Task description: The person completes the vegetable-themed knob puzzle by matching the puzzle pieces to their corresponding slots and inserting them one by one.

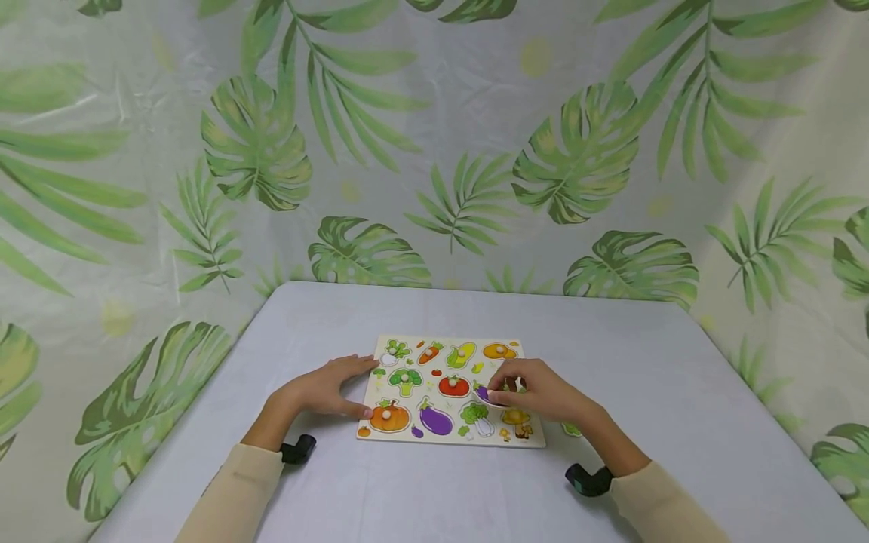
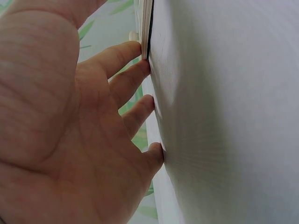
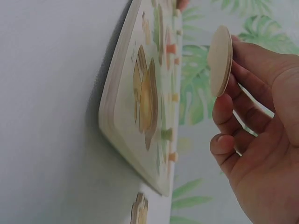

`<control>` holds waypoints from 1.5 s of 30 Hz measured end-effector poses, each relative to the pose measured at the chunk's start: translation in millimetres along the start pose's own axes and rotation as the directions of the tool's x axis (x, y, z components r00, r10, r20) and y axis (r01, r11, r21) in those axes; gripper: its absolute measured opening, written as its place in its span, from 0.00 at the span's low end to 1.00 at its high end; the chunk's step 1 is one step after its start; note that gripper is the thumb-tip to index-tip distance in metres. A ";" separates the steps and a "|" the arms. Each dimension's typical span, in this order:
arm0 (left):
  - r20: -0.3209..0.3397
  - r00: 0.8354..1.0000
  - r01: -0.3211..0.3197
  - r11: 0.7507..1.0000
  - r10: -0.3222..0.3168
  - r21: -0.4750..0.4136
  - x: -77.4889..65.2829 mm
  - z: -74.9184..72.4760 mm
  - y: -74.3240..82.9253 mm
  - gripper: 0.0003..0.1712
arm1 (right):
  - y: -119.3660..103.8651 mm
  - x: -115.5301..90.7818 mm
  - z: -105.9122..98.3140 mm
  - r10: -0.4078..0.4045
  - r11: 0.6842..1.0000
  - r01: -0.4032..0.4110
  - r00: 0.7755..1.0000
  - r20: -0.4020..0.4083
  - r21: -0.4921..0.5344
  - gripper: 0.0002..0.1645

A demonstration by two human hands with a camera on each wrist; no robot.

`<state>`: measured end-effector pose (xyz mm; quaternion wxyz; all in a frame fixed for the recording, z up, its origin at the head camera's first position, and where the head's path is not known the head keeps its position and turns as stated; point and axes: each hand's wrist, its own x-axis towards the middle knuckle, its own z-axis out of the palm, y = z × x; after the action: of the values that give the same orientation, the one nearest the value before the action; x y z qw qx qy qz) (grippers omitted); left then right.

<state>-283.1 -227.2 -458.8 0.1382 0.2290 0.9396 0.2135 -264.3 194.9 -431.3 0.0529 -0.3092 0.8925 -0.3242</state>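
Note:
My right hand (image 1: 536,388) pinches an eggplant puzzle piece (image 1: 483,394) above the right half of a wooden vegetable puzzle board (image 1: 421,383). In the right wrist view, the piece's bare wooden underside (image 3: 219,60) is held clear of the board. My left hand (image 1: 330,388) spreads along the board's left edge, thumb near the pumpkin. From the left wrist, its fingers (image 2: 128,86) look extended, some touching the board's side and others the tabletop. A purple eggplant picture (image 1: 435,419) shows on the board's lower middle, with no knob on it.
Knobbed pieces sit in the board, among them a pumpkin (image 1: 389,415), a tomato (image 1: 454,386) and a broccoli (image 1: 405,381). Another puzzle piece (image 1: 571,430) lies on the white table (image 1: 434,498), right of the board, partly behind my right wrist. A leaf-patterned curtain (image 1: 468,136) hangs behind.

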 end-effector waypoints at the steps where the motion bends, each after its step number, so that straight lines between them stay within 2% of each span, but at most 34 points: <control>1: 0.000 1.000 0.000 1.000 0.000 -0.001 0.1 0.0 0.1 0.58 | -0.9 2.0 1.7 0.002 1.000 -0.002 1.000 0.000 0.003 0.07; 10: -0.001 1.000 0.003 1.000 -0.003 -0.006 0.0 1.5 -1.5 0.58 | -13.8 21.0 18.9 -0.050 0.999 0.050 0.999 0.000 0.002 0.06; 22: -0.007 1.000 -0.012 1.000 0.012 -0.001 -0.6 3.2 -1.6 0.56 | -27.6 32.7 38.8 -0.019 1.000 0.019 1.000 -0.003 0.012 0.05; 27: -0.007 1.000 -0.028 1.000 0.028 0.009 -1.1 3.1 -2.0 0.56 | -31.3 36.3 45.0 -0.035 0.999 0.034 0.999 0.013 0.028 0.05; 45: -0.003 1.000 -0.027 1.000 0.027 0.016 -1.8 -0.2 1.7 0.57 | -47.4 48.9 67.9 -0.024 1.000 0.024 0.998 0.054 -0.006 0.04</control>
<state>-281.1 -226.8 -457.5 0.1319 0.2424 0.9384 0.2081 -259.0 100.8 -450.4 0.0721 -0.3286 0.8881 -0.3132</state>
